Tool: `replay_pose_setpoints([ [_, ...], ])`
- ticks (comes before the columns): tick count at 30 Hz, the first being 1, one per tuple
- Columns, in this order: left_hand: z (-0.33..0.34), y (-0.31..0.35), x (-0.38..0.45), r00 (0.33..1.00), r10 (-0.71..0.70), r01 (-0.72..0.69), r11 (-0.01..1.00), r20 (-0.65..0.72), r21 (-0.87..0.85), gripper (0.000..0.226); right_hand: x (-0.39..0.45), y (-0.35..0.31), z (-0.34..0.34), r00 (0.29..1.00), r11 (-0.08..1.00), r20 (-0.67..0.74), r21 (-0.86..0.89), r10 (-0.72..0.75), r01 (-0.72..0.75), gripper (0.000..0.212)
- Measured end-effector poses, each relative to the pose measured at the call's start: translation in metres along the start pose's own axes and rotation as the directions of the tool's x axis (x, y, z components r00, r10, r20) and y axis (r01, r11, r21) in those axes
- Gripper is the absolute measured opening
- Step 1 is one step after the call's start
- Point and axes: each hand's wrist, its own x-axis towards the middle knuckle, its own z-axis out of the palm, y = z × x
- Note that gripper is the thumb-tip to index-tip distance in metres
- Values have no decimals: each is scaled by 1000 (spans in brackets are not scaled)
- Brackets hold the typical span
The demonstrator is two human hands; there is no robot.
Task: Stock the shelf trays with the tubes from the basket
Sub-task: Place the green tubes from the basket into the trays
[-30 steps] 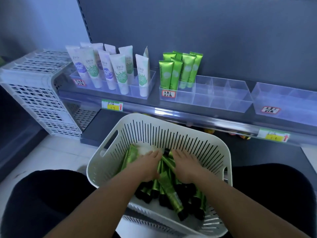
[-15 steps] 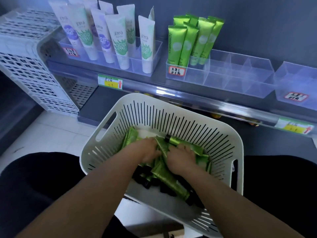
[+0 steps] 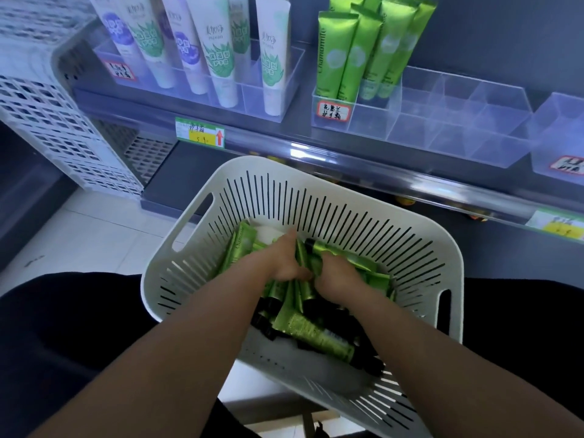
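reaching down into the white slotted basket (image 3: pixel 354 216) on the person's lap, both hands are buried in the pile of green tubes (image 3: pixel 313 330) that fills its floor. the left hand (image 3: pixel 278 260) sits near the centre of the basket with its fingers curled round a bunch of the tubes, their crimped ends poking up past the knuckles towards 12 o'clock. the right hand (image 3: pixel 338 276), just at 3 o'clock of the left and touching it, likewise has its fingers curled over several tubes, one with a black cap (image 3: pixel 311 245) jutting out at its 11 o'clock. more tubes lie loose under the wrists towards 6 o'clock, black caps pointing at the near wall. one flat green tube (image 3: pixel 241 245) leans against the basket's wall at 9 o'clock of the left hand. up on the shelf at 12 o'clock of the basket, a clear divided tray (image 3: pixel 442 121) holds a cluster of upright green tubes (image 3: pixel 357 49) in its left-hand compartments. at 10 o'clock another clear tray (image 3: pixel 271 77) holds upright white tubes (image 3: pixel 215 52) with green and purple prints. a green and yellow price tag (image 3: pixel 199 133) sits on the shelf edge below them, and a white lattice crate (image 3: pixel 60 131) stands at 9 o'clock.
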Motion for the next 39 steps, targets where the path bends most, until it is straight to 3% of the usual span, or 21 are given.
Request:
replay_pose_setpoints([
  [4, -7, 1, -1, 998, 23, -24, 999, 54, 28, 83, 1, -4, 0, 995, 997, 87, 55, -58, 53, 49],
  [10, -18, -9, -7, 992, -100, 116, 966, -78, 233, 33, -2, -5, -3, 972, 989, 190, -28, -135, 143, 47],
  [12, -21, -12, -8, 988, -118, 138, 965, -102, 224, 32, 4, -7, -7, 973, 982, 159, -56, -169, 180, 45],
  [14, -29, -14, -11, 985, -119, 145, 962, -121, 232, 33, 11, -7, -8, 964, 965, 154, -120, -215, 234, 58],
  [17, -43, -16, -16, 978, -104, 154, 943, -179, 294, 33, 18, -11, -7, 931, 937, 297, -209, -211, 279, 85],
  [22, -40, -22, -20, 981, -84, 140, 933, -176, 332, 44, 19, -20, -13, 926, 903, 342, -328, -158, 276, 94],
  [26, -38, -20, -20, 974, -72, 140, 936, -213, 324, 32, 9, -17, -20, 923, 931, 356, -267, -147, 251, 68],
  [30, -36, -17, -23, 979, -78, 140, 929, -187, 343, 28, -4, -15, -25, 925, 883, 344, -367, -162, 291, 36],
  [39, -32, 16, -55, 968, 77, 49, 875, -238, 481, 23, -45, 2, -30, 910, 825, 344, -426, -232, 372, 41],
])
